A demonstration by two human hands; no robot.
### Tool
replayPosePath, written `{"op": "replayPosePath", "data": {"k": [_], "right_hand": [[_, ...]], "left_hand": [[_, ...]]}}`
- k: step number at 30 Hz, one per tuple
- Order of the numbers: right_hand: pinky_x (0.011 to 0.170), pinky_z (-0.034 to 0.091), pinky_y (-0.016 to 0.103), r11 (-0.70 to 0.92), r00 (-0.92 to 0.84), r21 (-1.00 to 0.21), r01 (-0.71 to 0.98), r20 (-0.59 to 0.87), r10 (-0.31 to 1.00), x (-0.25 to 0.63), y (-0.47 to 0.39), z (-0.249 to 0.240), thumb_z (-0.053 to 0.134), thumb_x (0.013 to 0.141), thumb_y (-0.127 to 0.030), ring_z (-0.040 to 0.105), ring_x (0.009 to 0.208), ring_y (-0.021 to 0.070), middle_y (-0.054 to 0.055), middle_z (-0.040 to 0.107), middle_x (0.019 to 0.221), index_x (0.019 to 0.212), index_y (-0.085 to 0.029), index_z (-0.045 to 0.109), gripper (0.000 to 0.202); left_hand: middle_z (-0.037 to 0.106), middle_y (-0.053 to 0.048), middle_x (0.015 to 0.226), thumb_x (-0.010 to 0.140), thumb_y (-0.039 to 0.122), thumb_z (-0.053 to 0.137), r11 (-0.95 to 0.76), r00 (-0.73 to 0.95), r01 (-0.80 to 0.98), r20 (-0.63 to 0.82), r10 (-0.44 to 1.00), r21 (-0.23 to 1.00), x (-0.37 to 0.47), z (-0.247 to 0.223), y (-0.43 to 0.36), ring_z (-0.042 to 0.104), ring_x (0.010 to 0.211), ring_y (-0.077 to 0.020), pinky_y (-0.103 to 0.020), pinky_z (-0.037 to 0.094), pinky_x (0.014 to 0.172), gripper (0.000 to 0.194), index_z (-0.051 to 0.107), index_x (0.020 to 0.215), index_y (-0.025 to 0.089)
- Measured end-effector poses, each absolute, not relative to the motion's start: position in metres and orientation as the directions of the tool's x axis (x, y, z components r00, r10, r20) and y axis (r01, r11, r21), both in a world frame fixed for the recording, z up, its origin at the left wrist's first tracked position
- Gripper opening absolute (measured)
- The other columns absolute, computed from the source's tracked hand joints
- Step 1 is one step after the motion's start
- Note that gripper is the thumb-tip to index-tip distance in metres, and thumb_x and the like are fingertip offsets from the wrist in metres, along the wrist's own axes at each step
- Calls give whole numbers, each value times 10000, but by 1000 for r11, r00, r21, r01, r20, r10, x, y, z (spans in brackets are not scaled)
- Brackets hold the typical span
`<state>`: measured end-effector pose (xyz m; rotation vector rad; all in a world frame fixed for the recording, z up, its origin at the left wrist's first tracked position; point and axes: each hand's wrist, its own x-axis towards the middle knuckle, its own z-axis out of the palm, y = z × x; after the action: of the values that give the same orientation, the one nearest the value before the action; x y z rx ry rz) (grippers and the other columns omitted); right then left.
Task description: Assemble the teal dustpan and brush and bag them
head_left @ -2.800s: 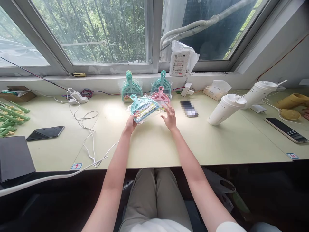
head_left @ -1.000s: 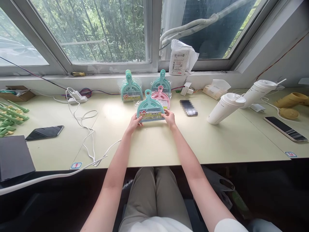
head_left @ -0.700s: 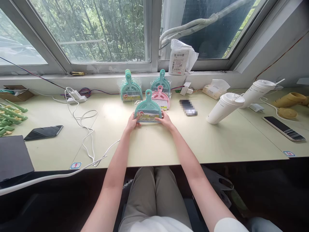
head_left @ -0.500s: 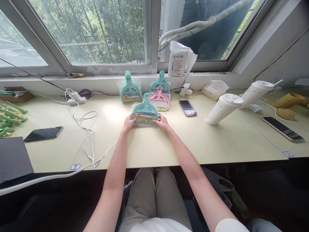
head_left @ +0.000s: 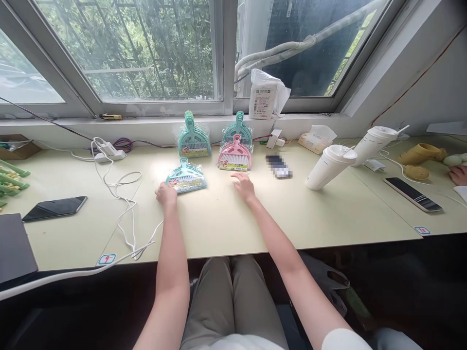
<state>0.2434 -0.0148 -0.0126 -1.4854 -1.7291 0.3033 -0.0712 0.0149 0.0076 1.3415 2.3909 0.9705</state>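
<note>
A wrapped green mini dustpan and brush set leans back low over the table, its near left corner in the grip of my left hand. My right hand is off to the right, fingers apart and nothing in them, just in front of a pink dustpan and brush set. Behind the pink one stands another green set, partly covered by it. To its left is an upright stack of green sets in clear wrapping, near the wall.
White cables lie left of my arm, with a black phone beyond. White cups, a pixelated dark item, a tissue pack and another phone lie right. Another person's hand is at the far right.
My left hand has carried the green set leftward and tipped it back. My right hand has let go of it and opened. The other person's hand has come into view.
</note>
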Motion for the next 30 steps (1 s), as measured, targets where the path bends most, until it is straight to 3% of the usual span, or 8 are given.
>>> {"op": "replayPosePath", "data": {"k": [6,11,17,20,23,26,30], "right_hand": [[920,440,434,8,276,-531,848,454,848,269,0,-19,577,784,-146,447,1159,289,131,542,1265,1187,-192,592,406],[877,422,428,6,181,-410,912,416,891,272,17,-17,504,858,-153,471,1124,294,153,570,1217,1111,-175,622,280],[829,406,368,49,72,-286,957,398,914,276,31,-13,421,885,-107,561,958,243,182,638,1039,922,-129,665,248],[845,385,368,84,49,-267,960,455,889,275,27,-13,411,887,-117,566,948,239,160,658,966,869,-129,655,245],[868,373,369,137,53,-302,944,545,837,274,13,-11,412,888,-149,558,969,239,121,657,946,876,-150,628,216],[884,373,366,236,1,-321,917,593,805,276,-13,-9,417,869,-150,555,945,233,100,641,921,871,-173,596,181],[895,384,356,397,-135,-341,852,591,795,280,-54,-9,405,845,-133,561,929,223,73,624,877,847,-200,565,173]], "left_hand": [[527,-236,1243,853,233,485,414,-637,669,190,747,617,-68,8,11,379,1244,-371,-521,359,960,334,553,1156,111],[436,-205,1330,810,170,512,361,-650,701,344,677,615,-57,14,7,365,1260,-347,-505,346,975,443,474,1251,150],[308,-167,1444,878,188,391,125,-518,783,529,672,609,-32,40,-10,259,1356,-315,-507,260,1054,400,437,1275,199],[315,-142,1458,886,173,367,-63,-331,830,580,744,554,-11,45,-17,242,1377,-303,-508,222,1078,377,479,1243,222],[392,-130,1421,879,177,406,-368,28,806,592,806,463,14,37,-20,290,1363,-294,-486,238,1086,347,532,1196,238],[398,-120,1440,835,190,526,-633,384,678,553,739,374,35,22,-21,320,1355,-295,-468,261,1092,428,507,1259,247],[390,-104,1468,778,162,617,-722,538,580,488,687,378,47,6,-19,331,1360,-285,-468,303,1083,611,438,1355,257]]}}
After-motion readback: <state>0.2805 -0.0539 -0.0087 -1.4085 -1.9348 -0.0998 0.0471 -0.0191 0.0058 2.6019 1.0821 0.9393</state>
